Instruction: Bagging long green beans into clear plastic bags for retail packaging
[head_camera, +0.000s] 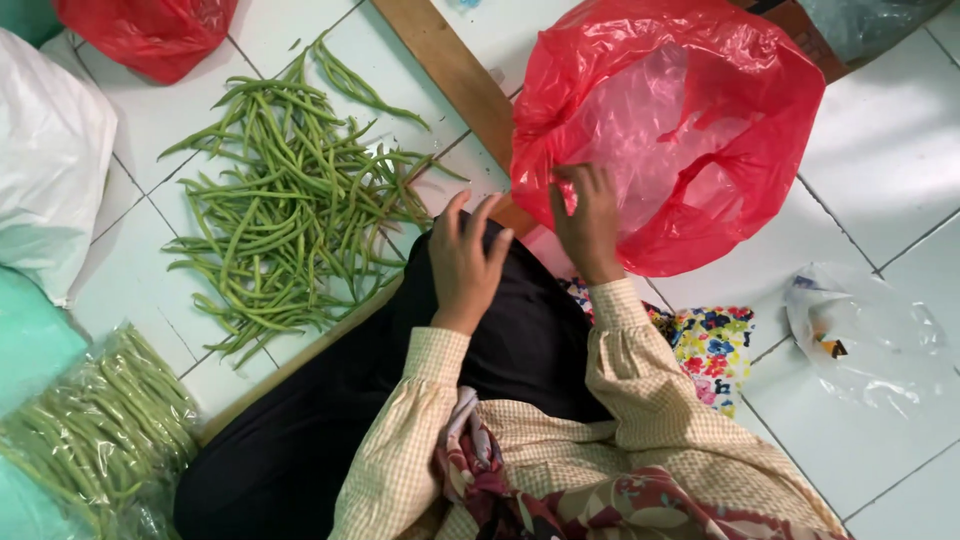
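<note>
My right hand (588, 222) pinches the near edge of a large red plastic bag (680, 110) that lies puffed up on the white tiled floor in front of me. My left hand (466, 262) rests over my black-clad knee with its fingers spread and nothing in it. To the left of that hand, a loose pile of green long beans (285, 195) is scattered on the tiles. A clear bag packed with more green beans (105, 430) lies at the lower left.
A wooden board (450, 65) runs diagonally between the beans and the red bag. A second red bag (150, 35) sits top left, a white sack (45, 160) and green plastic at the left edge, a clear plastic bag (865, 335) at right, a floral cloth (712, 350) by my leg.
</note>
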